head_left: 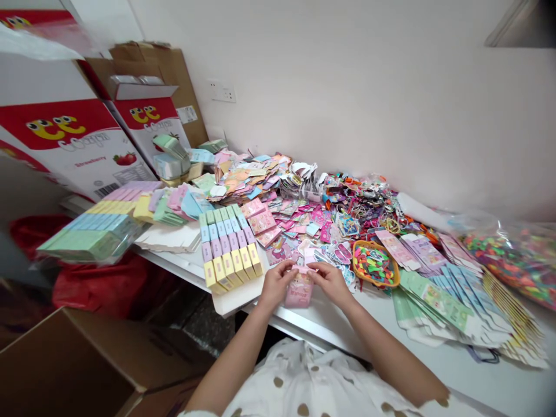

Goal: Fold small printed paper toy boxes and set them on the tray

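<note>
A small pink printed box [299, 291] stands upright at the table's front edge, its upper end between my two hands. My left hand [278, 282] grips the top left corner with thumb and fingers. On the opposite corner, my right hand [332, 282] pinches the top edge. The fingers cover part of the box's top, so I cannot tell whether its flap is closed. Left of my hands, rows of small green, blue, purple and yellow boxes [228, 249] fill a white tray [237, 300]. Pink boxes [260, 222] lie just behind them.
An orange basket [376, 282] of colourful small pieces sits to the right. Flattened cartons [452, 301] fan out beyond it. Loose cards and packets [256, 176] pile against the wall. Wrapped boxes [87, 237] overhang the left side, above an open cardboard box [87, 359].
</note>
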{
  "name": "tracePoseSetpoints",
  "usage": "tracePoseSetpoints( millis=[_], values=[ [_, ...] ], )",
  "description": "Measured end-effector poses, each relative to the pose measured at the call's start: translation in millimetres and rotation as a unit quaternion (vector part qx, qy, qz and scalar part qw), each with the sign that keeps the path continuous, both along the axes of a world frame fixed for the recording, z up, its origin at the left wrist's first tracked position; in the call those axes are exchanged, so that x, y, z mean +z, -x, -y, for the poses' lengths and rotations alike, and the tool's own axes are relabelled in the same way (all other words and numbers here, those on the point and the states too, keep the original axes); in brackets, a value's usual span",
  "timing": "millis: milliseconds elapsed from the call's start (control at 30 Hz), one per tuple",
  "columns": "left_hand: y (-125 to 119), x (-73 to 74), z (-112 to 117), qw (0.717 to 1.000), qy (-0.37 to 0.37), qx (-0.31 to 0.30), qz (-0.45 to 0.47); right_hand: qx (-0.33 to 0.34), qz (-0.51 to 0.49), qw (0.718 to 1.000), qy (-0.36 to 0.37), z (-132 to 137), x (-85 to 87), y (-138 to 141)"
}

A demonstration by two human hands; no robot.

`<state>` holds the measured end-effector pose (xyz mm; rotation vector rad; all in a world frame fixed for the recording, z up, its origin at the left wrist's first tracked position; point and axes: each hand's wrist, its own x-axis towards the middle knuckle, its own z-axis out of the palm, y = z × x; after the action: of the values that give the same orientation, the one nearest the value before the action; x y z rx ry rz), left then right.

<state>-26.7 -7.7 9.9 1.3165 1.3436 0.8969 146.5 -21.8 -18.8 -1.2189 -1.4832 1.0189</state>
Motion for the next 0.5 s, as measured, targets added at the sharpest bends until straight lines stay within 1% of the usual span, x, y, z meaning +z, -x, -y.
tracePoseSetpoints(
  millis=[67, 167, 267, 367, 500],
  values=[
    [-1, 2.3, -3, 0.999, -0.030, -0.007, -0.016, 0.006, 0.022, 1.000, -0.020, -3, 4.4, -3],
    [-3, 5.0, -8, 0.994, -0.088, -0.032, -0.054, 0.012, 0.063, 0.995, -0.077, -8, 13.2, -9],
    [-3, 3.1, -12, 0.988, -0.128, -0.048, -0.072, 0.027, 0.110, 0.987, -0.114, -12, 18.4, -12],
    [0, -2.9, -10, 0.987, -0.135, -0.043, -0.073, 0.041, 0.167, 0.976, -0.132, -12, 18.4, -13],
    [6, -10.0, -1, 0.992, -0.105, -0.042, -0.061, 0.049, 0.207, 0.968, -0.130, -9, 17.2, -12]
  ],
)
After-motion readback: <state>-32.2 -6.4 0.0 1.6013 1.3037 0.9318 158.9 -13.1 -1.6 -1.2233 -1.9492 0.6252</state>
